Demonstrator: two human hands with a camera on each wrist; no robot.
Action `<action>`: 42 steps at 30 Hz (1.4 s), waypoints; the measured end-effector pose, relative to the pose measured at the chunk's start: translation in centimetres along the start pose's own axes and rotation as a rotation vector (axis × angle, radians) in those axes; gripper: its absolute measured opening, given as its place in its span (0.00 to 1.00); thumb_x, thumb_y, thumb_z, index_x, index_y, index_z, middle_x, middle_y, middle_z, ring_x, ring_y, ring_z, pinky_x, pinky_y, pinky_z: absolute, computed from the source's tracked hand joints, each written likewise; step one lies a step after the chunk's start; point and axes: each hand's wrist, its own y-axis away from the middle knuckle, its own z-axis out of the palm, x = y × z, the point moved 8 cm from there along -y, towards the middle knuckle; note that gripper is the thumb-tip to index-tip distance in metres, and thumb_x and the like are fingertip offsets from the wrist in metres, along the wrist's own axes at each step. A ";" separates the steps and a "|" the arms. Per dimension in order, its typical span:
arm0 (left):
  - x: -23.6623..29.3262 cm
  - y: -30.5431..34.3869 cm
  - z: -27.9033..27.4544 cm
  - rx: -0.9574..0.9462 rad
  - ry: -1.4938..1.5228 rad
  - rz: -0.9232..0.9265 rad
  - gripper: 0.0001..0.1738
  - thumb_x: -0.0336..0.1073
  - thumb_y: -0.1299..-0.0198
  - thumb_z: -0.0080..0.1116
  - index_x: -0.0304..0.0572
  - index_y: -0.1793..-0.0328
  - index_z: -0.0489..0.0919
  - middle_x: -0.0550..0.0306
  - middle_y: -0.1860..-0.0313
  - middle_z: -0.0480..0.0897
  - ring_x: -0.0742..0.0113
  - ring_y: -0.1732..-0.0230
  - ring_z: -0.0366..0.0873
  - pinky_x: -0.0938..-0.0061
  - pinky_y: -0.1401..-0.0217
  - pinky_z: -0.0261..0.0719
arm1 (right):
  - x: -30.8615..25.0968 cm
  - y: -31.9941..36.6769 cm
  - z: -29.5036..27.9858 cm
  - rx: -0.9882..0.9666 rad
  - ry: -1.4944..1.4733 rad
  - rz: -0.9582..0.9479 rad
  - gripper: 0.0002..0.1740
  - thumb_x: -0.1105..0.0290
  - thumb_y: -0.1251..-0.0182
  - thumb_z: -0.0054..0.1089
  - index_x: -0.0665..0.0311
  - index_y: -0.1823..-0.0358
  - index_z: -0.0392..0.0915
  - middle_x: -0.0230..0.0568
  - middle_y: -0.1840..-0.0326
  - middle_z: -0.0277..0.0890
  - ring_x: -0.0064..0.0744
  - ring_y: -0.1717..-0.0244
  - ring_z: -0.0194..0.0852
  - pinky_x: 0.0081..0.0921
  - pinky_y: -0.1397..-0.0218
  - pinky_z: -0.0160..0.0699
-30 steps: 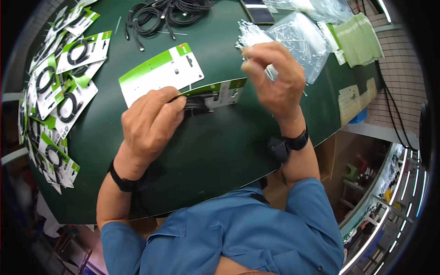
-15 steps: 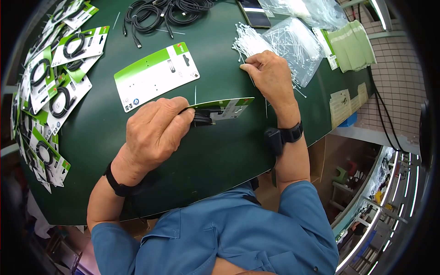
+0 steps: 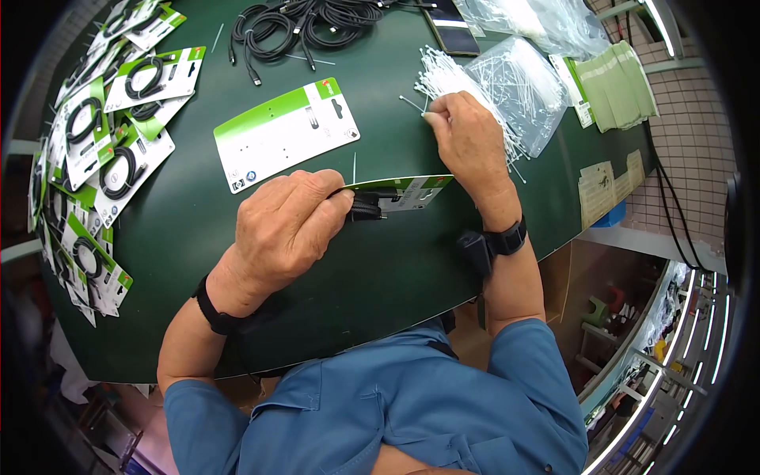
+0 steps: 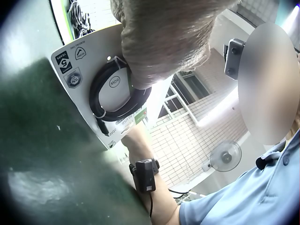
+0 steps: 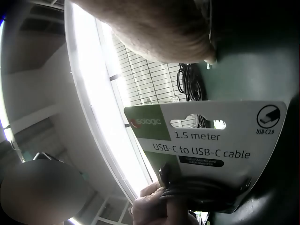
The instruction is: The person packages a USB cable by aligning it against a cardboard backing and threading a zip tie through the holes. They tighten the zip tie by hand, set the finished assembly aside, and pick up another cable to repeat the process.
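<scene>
My left hand [image 3: 289,226] grips a green and white cardboard package card [image 3: 419,192] at its left end, holding it on edge over the table. A coiled black USB-C cable [image 4: 97,91] lies against the card's face, with thin ties around the coil. Behind the card's top edge shows a thin pale strip [image 3: 355,168]. My right hand [image 3: 469,138] pinches a white cable tie [image 3: 413,104] between thumb and forefinger, beside the pile of white cable ties [image 3: 443,73]. Another card [image 3: 286,134], without a cable, lies flat beyond the held one.
Packed cable cards [image 3: 119,174] are heaped along the left side of the green table [image 3: 380,293]. Loose black cables [image 3: 305,30] lie at the back, near a phone [image 3: 451,32]. At the right are a clear bag of ties [image 3: 526,95] and stacked green cards [image 3: 616,85].
My right hand has come down from a raised position to beside the tie pile; the tie at its fingertips now points up and left. My left hand and its card have shifted slightly right and nearer.
</scene>
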 end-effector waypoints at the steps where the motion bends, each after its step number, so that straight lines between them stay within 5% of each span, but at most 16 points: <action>1: 0.0 0.0 0.0 -0.007 0.004 -0.002 0.10 0.24 0.48 0.71 0.37 0.60 0.82 0.55 0.58 0.84 0.64 0.68 0.83 0.70 0.70 0.80 | -0.1 -0.1 0.4 -0.038 0.000 0.001 0.09 0.69 0.30 0.69 0.68 0.64 0.82 0.50 0.62 0.83 0.55 0.59 0.83 0.46 0.54 0.81; 12: 0.0 0.1 -0.2 -0.017 0.013 -0.006 0.11 0.24 0.49 0.72 0.36 0.59 0.82 0.53 0.59 0.85 0.62 0.68 0.85 0.69 0.68 0.81 | -0.4 -0.1 0.9 -0.007 -0.001 -0.052 0.08 0.70 0.30 0.71 0.68 0.62 0.83 0.50 0.64 0.83 0.53 0.61 0.84 0.42 0.56 0.81; 20: 0.6 -0.2 -0.4 -0.055 0.045 0.013 0.14 0.24 0.50 0.75 0.36 0.57 0.83 0.50 0.58 0.87 0.57 0.65 0.87 0.68 0.65 0.85 | -0.5 -0.6 -1.3 0.037 -0.340 0.037 0.07 0.74 0.30 0.73 0.71 0.56 0.86 0.40 0.65 0.88 0.28 0.68 0.86 0.26 0.64 0.81; 23: 1.2 -0.3 -0.2 -0.068 0.034 0.063 0.14 0.25 0.50 0.75 0.36 0.58 0.83 0.50 0.59 0.87 0.58 0.64 0.87 0.68 0.65 0.86 | 0.3 -0.3 -0.5 -0.041 -0.661 0.179 0.08 0.71 0.27 0.72 0.70 0.56 0.87 0.34 0.63 0.89 0.17 0.67 0.83 0.18 0.66 0.79; 26: 1.7 -0.2 -0.2 0.005 0.034 0.139 0.11 0.26 0.51 0.69 0.35 0.60 0.83 0.52 0.59 0.84 0.62 0.67 0.85 0.70 0.70 0.81 | -0.2 -0.1 0.3 -0.144 -0.874 0.312 0.07 0.69 0.25 0.71 0.67 0.57 0.87 0.33 0.63 0.88 0.15 0.68 0.83 0.15 0.67 0.77; 31: 1.7 -0.2 -0.2 -0.073 0.068 0.113 0.13 0.25 0.48 0.75 0.35 0.58 0.83 0.50 0.59 0.86 0.57 0.64 0.88 0.67 0.64 0.86 | -1.6 1.3 3.7 -0.407 -1.161 0.480 0.09 0.66 0.22 0.69 0.64 0.59 0.84 0.32 0.66 0.86 0.12 0.72 0.80 0.11 0.71 0.73; 42: 1.0 0.1 0.2 -0.085 0.090 0.095 0.15 0.26 0.49 0.75 0.34 0.57 0.83 0.49 0.58 0.86 0.56 0.64 0.87 0.67 0.63 0.86 | -3.2 2.1 6.0 -0.583 -1.166 0.505 0.12 0.62 0.21 0.68 0.61 0.62 0.81 0.30 0.67 0.85 0.10 0.74 0.77 0.09 0.72 0.71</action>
